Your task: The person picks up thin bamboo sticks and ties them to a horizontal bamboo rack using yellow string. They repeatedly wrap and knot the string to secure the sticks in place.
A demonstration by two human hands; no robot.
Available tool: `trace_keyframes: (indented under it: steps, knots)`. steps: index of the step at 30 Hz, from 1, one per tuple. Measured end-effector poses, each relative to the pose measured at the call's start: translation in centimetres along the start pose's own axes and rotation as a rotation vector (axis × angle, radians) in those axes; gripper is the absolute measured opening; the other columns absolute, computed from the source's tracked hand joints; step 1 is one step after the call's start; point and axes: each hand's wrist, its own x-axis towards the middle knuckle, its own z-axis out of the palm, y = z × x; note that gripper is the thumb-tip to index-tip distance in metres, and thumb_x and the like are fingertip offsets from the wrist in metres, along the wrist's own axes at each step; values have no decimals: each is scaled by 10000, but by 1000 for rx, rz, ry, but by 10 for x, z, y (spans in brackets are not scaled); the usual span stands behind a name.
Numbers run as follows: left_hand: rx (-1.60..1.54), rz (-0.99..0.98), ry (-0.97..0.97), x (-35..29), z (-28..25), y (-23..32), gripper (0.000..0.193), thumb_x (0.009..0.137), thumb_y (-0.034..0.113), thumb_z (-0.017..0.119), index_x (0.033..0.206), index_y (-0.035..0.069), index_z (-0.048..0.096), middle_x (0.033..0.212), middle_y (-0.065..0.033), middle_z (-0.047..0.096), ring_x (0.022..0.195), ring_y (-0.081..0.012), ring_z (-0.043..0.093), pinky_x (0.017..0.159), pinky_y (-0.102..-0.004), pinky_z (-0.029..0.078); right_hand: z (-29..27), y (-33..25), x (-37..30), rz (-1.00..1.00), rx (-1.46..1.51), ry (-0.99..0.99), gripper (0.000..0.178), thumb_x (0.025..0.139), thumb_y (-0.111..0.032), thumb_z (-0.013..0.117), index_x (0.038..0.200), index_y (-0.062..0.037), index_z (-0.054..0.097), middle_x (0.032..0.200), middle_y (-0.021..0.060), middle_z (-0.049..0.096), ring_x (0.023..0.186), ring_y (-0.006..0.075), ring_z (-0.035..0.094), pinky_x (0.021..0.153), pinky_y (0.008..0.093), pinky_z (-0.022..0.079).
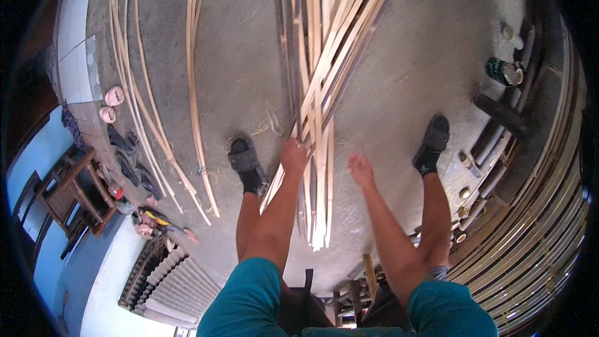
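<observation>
Strips (pixel 320 171), pale, long, one crossed bundle, lying on the grey floor (pixel 405 93) between two dark sandals (pixel 243 157), with the near ends fanned toward the wearer; left hand (pixel 293 155), closed around part of the bundle near the crossing; right hand (pixel 360 168), fingers curled, just beside the bundle and apart from it, whether fully closed cannot be told. Outward, to the left: thinner loose strips (pixel 193 68) in separate lines, and a wooden chair (pixel 78 190); to the right: a dark green can (pixel 497 71) on its side and long slats (pixel 524 256).
</observation>
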Motion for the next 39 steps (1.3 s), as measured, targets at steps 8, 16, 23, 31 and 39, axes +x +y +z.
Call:
trace_keyframes:
  steps: [8, 16, 23, 31, 39]
  knots:
    - [-278, -58, 196, -91, -67, 67, 377, 944, 245, 530, 1181, -36, 447, 979, -308, 623, 927, -501, 610, 808, -527, 471, -3, -30, -123, 139, 277, 28, 266, 999, -242, 571, 1189, -57, 594, 918, 45, 659, 767, 124, 621, 662, 263, 507]
    - [-777, 88, 569, -212, -255, 135, 258, 1004, 203, 552, 1097, -38, 554, 857, -104, 614, 711, -190, 601, 655, -303, 510, -14, -94, -241, -244, -331, -146, 456, 970, -470, 491, 1176, -90, 636, 1063, 161, 690, 998, 263, 655, 890, 426, 501]
    - [-1171, 592, 345, -320, -515, 319, 210, 1040, 248, 501, 1107, 52, 467, 791, -55, 581, 516, -84, 500, 424, -199, 391, -37, -214, -451, -361, -59, 43, 798, 899, -718, 462, 1465, -157, 442, 1396, 214, 534, 1223, 368, 575, 1073, 409, 427]
    - [-1482, 1040, -77, -535, -663, 524, 162, 1050, 288, 485, 1056, 134, 436, 810, -20, 521, 593, -77, 445, 456, -216, 348, -97, -243, -589, -739, 188, 519, 617, 924, -638, 499, 1245, -118, 584, 1235, 260, 596, 1161, 415, 576, 969, 470, 464]
    - [-1441, 1274, -706, -712, -647, 645, 387, 1033, 409, 488, 1289, 119, 494, 849, 5, 531, 649, -84, 470, 559, -240, 424, -177, -36, -761, -440, 283, 1058, 361, 933, -410, 562, 813, -88, 671, 746, 203, 645, 716, 427, 632, 631, 500, 495]
